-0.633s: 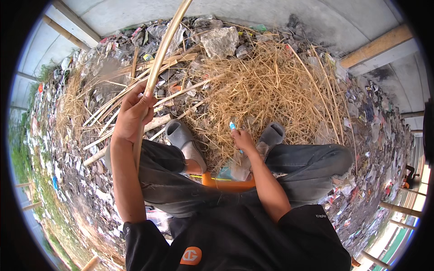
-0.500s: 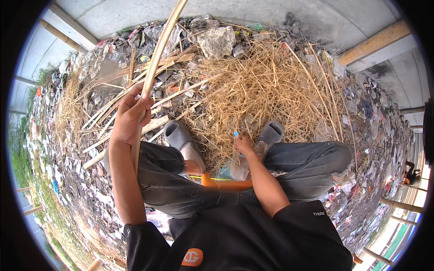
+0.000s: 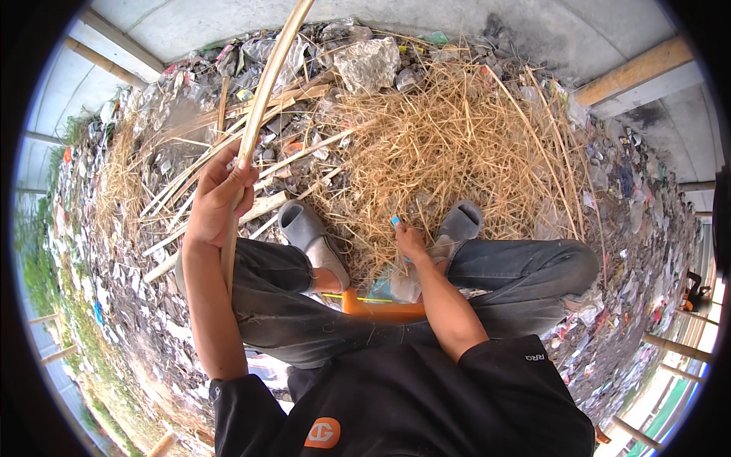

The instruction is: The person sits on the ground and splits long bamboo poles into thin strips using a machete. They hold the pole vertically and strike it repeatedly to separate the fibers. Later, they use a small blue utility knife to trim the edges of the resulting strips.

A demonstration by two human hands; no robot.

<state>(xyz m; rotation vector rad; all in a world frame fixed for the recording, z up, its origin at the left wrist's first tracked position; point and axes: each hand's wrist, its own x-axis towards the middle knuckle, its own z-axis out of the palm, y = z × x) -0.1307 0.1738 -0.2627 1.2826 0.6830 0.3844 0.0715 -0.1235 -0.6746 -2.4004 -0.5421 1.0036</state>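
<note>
My left hand is closed around a long, pale split bamboo strip. The strip stands steeply tilted, its top running out of the upper edge and its lower part passing down beside my left knee. Between my feet, my right hand is closed on a small blue-handled tool. Only bits of blue show at either side of the fist, so its working end cannot be made out. The right hand is low, in front of the straw-like shavings, and apart from the strip.
More bamboo strips lie on the littered ground at the left. A pale rock sits near the concrete wall. My grey shoes flank the right hand, and an orange seat shows beneath me. A wooden post leans at upper right.
Both hands keep their grips and nearly the same places. The view has shifted slightly, and the right hand with the blue-handled tool sits a touch higher.
</note>
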